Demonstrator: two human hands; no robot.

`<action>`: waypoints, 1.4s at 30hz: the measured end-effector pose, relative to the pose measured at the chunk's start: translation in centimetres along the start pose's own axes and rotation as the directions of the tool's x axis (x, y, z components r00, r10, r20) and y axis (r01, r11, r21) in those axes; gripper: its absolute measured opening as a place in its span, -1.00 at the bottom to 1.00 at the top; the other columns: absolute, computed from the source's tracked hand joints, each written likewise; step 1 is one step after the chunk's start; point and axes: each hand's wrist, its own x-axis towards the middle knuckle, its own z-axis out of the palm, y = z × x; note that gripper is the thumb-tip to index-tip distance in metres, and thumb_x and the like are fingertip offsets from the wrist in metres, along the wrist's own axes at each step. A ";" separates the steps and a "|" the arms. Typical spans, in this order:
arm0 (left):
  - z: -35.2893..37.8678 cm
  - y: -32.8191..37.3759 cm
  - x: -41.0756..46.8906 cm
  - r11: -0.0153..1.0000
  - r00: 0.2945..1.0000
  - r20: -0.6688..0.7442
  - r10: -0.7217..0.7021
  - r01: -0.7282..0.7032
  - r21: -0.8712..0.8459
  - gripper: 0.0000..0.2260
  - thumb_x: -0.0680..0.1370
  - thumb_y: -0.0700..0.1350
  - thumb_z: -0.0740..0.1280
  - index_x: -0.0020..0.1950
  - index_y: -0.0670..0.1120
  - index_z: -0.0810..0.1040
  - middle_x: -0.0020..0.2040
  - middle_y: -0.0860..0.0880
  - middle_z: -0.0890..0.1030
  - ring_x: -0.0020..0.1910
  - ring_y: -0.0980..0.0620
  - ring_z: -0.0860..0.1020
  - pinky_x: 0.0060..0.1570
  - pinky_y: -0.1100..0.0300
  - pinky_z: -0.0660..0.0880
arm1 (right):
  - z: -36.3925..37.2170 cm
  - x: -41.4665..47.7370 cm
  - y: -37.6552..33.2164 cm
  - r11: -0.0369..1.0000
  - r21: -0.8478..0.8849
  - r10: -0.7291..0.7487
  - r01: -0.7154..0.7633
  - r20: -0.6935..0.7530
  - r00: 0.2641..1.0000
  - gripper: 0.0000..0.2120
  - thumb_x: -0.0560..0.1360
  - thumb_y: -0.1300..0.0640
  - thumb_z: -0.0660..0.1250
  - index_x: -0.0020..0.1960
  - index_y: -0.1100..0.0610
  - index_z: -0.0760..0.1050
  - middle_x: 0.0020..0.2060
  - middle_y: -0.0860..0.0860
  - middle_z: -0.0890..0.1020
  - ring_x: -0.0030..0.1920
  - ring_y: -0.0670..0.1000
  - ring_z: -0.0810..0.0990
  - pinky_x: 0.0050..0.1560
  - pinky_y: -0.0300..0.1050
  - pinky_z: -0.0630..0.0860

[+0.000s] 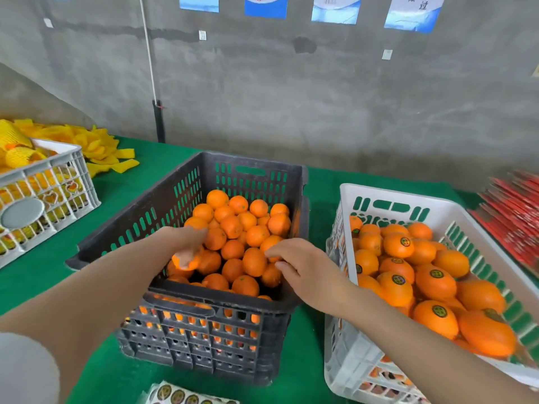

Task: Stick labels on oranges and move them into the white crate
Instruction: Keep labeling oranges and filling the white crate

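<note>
Orange, round and smooth-skinned, the unlabelled oranges [233, 243] lie heaped in a black slotted plastic crate [204, 330] at the middle of the counter [43, 272], which is covered in green felt-like cloth. Both bare hands reach into this crate. The left hand [186, 246] has its fingers curled down around one orange [185, 260] near the left of the heap; motion blur softens the grip. The right hand [303, 266] hovers palm down over the fruit at the crate's right side, fingers loosely spread and bent, their tips just touching the pile, holding nothing. Just beside, to the right, the white crate [393, 199] of perforated plastic holds oranges bearing round dark labels [404, 242] with a yellow mark. At the near edge lies a glossy sheet of stickers [180, 396] of the same kind. Far left, a grey lattice crate [58, 170] holds fruit in yellow foam netting, with loose yellow foam sleeves [96, 147] piled behind. Flat red packets [513, 211] are stacked at far right.
</note>
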 end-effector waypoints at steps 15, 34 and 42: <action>-0.2 10.2 -12.5 -0.105 0.829 -0.488 0.273 -0.479 -0.871 -0.52 0.25 -0.28 0.47 0.02 0.04 0.35 -0.02 -0.08 0.54 -0.15 -0.04 0.64 -0.19 0.10 0.62 | 9.7 -17.4 4.5 0.949 -0.060 0.308 -0.310 0.392 0.867 -0.63 0.57 0.11 0.22 0.35 0.18 0.38 0.30 0.11 0.46 0.31 0.05 0.40 0.32 -0.16 0.29; 15.4 14.8 -14.7 0.148 0.952 -0.014 0.307 -0.062 -0.987 -0.39 0.21 0.05 0.52 0.18 -0.17 0.53 0.11 -0.11 0.64 0.07 -0.05 0.63 0.05 0.14 0.56 | 11.6 -20.2 7.2 0.865 -0.066 0.499 -0.497 0.206 0.842 -0.59 0.52 0.31 0.21 0.35 0.12 0.37 0.20 0.04 0.50 0.22 0.04 0.47 0.22 -0.22 0.36; 16.5 15.4 -13.7 0.393 0.877 0.131 0.462 -0.070 -0.917 -0.38 0.15 0.27 0.42 0.06 -0.08 0.64 0.12 -0.01 0.65 0.17 0.00 0.54 0.36 0.05 0.27 | 8.2 -19.4 4.5 0.876 0.245 0.398 -0.416 0.120 0.909 -0.85 0.48 0.27 0.31 0.05 0.21 0.48 -0.09 0.08 0.61 -0.09 -0.02 0.53 -0.09 -0.27 0.42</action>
